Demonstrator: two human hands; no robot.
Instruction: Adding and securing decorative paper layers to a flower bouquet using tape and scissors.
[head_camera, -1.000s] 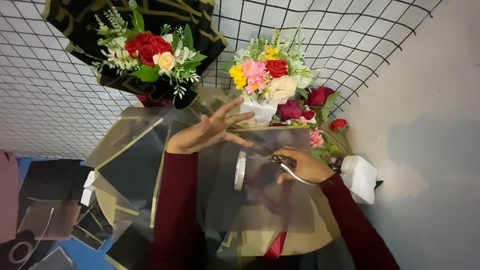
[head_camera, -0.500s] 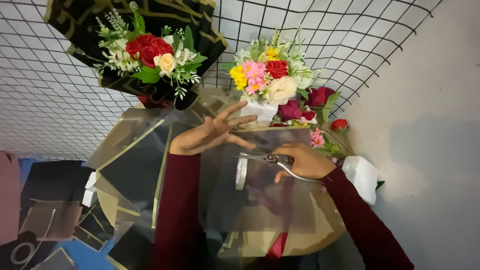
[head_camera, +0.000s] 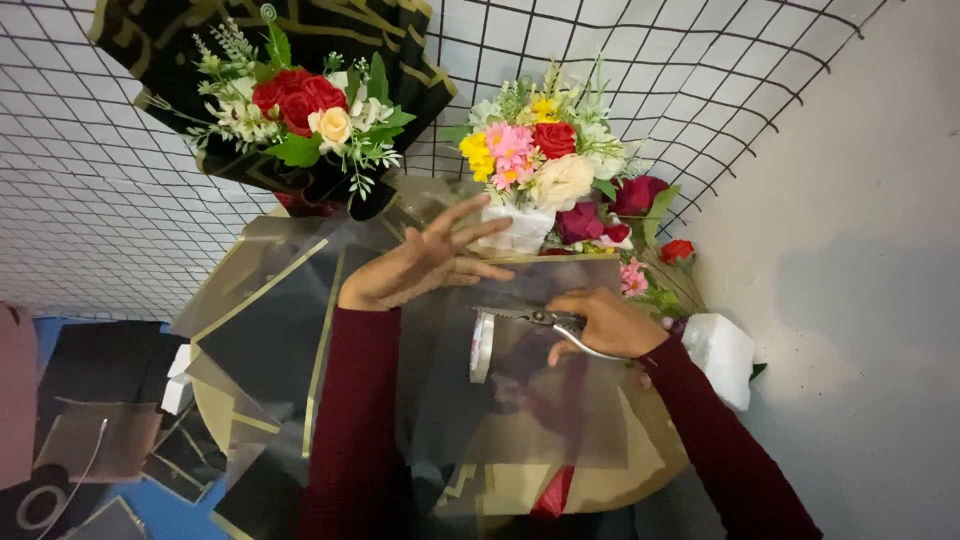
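My left hand (head_camera: 420, 262) lies flat with fingers spread on a dark translucent wrapping sheet (head_camera: 540, 390) spread over a round table. My right hand (head_camera: 605, 322) grips a pair of scissors (head_camera: 525, 316), blades pointing left across the sheet. A roll of clear tape (head_camera: 482, 346) stands on edge just below the scissor tips. Both arms wear dark red sleeves.
A bouquet in black wrap with red roses (head_camera: 295, 100) hangs on a wire grid (head_camera: 90, 170). A mixed bouquet in white wrap (head_camera: 545, 160) stands behind the sheet, loose red flowers (head_camera: 640, 200) beside it. More dark sheets (head_camera: 260, 340) lie left; a white block (head_camera: 722, 352) sits right by the wall.
My right hand with the scissors has shifted slightly to the left along the sheet. My left hand stays spread in about the same place.
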